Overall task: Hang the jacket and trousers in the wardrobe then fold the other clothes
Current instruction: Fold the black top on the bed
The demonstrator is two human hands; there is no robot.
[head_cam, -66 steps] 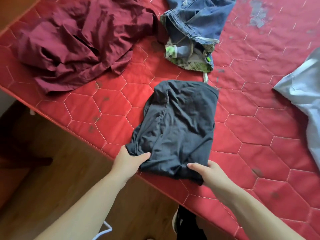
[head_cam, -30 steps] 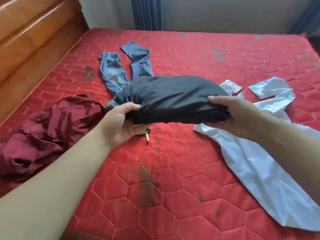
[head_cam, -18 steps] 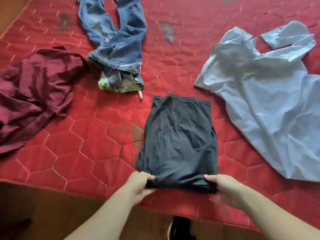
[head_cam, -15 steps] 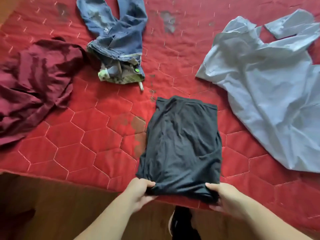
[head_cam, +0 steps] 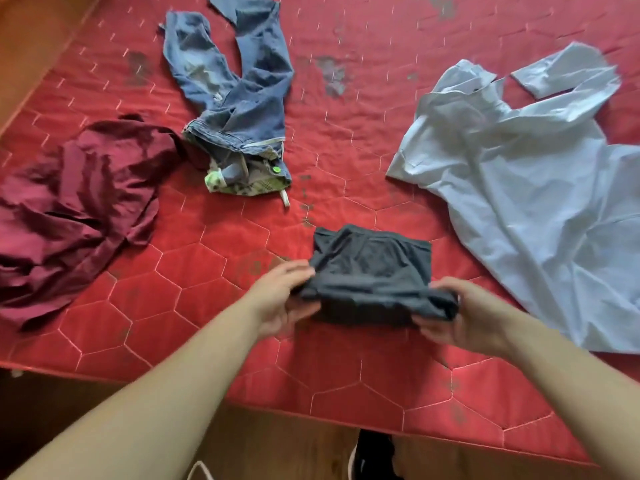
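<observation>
The folded dark grey garment point(head_cam: 375, 275) is gripped at its near corners, between both outstretched arms: fingers of the left hand point(head_cam: 280, 299) and right hand point(head_cam: 464, 317) are curled around the lifted near fold.

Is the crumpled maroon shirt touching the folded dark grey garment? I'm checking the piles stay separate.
No: the crumpled maroon shirt lies apart from the folded dark grey garment.

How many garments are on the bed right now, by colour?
Dark grey, held at both ends by the left hand and right hand: 1
Maroon: 1
Blue denim: 1
Light blue: 1
Total: 4
</observation>
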